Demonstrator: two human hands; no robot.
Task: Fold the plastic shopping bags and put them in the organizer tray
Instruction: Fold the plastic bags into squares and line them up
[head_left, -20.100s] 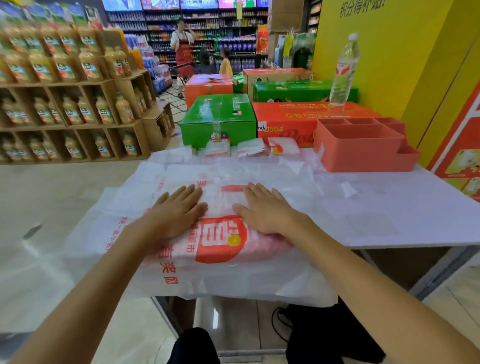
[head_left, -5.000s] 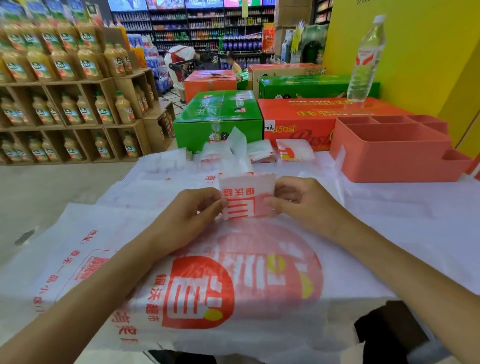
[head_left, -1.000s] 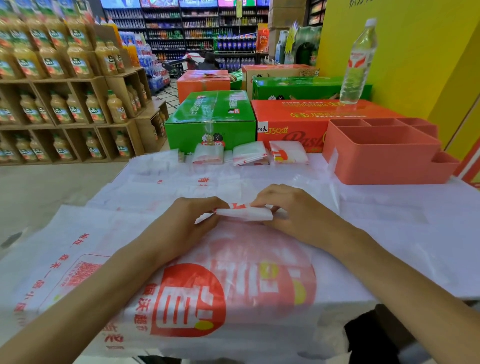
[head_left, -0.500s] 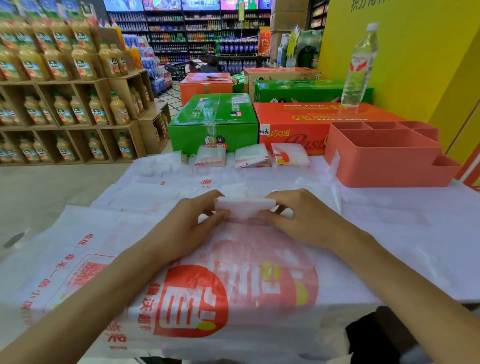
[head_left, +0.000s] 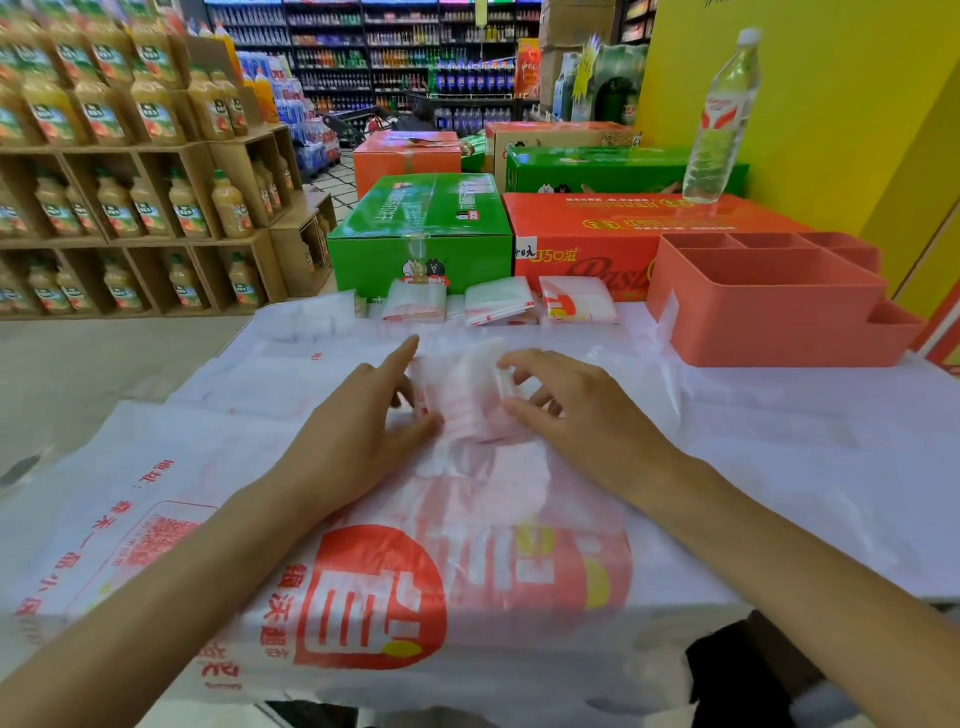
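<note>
A small folded white-and-red plastic bag (head_left: 465, 397) sits mid-table on a stack of flat, unfolded shopping bags (head_left: 426, 582). My left hand (head_left: 363, 426) touches its left edge, thumb under the near corner and index finger stretched out. My right hand (head_left: 566, 405) pinches its right edge with curled fingers. Three folded bags lie in a row at the table's far edge: one (head_left: 414, 307), a second (head_left: 500, 307) and a third (head_left: 577, 306). The coral organizer tray (head_left: 769, 312) stands at the far right with nothing visible in its compartments.
Green (head_left: 421, 234) and red (head_left: 623, 234) cartons stand right behind the table. A clear water bottle (head_left: 722, 114) stands on the red carton. Wooden shelves of juice bottles (head_left: 130, 197) fill the left. A yellow wall (head_left: 831, 104) rises at the right.
The folded bag has been turned up from lying flat, and both hands have shifted along its side edges. My left index finger now points outward.
</note>
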